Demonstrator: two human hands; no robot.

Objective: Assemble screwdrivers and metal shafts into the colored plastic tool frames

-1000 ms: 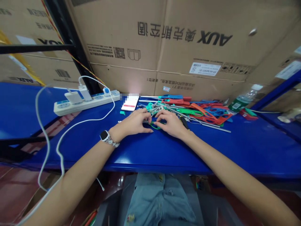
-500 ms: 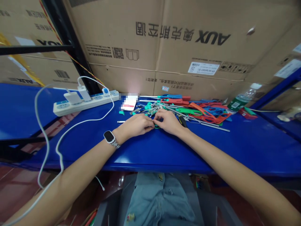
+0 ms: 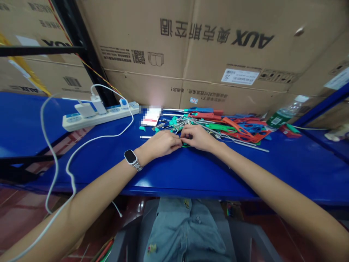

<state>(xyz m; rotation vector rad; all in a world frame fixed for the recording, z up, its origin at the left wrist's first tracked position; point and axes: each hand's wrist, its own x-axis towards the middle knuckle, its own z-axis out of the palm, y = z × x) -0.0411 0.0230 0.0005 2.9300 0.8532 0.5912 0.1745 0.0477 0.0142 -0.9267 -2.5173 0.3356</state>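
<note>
My left hand (image 3: 165, 143) and my right hand (image 3: 198, 138) meet over the blue shelf top (image 3: 180, 174), fingertips together. Both are closed in a pinch, and whatever sits between the fingertips is mostly hidden. A small green piece (image 3: 185, 145) shows just under my right fingers. Behind the hands lies a heap of long-reach lighter parts: a red handle (image 3: 204, 115), a green handle (image 3: 218, 127), a blue handle (image 3: 252, 127) and thin metal tubes (image 3: 252, 146). One short metal rod (image 3: 145, 137) rests left of my left hand.
A white power strip (image 3: 100, 116) with plugged-in chargers stands at the left, its white cable (image 3: 94, 139) looping over my left forearm. A phone (image 3: 152, 118) lies behind my hands. A green-labelled bottle (image 3: 283, 114) leans at the right. Large cartons (image 3: 174, 83) wall off the back.
The whole view has shifted slightly. My hands stay pinched together at nearly the same spot; my right hand now covers most of the yellow-and-black handle beside it.
</note>
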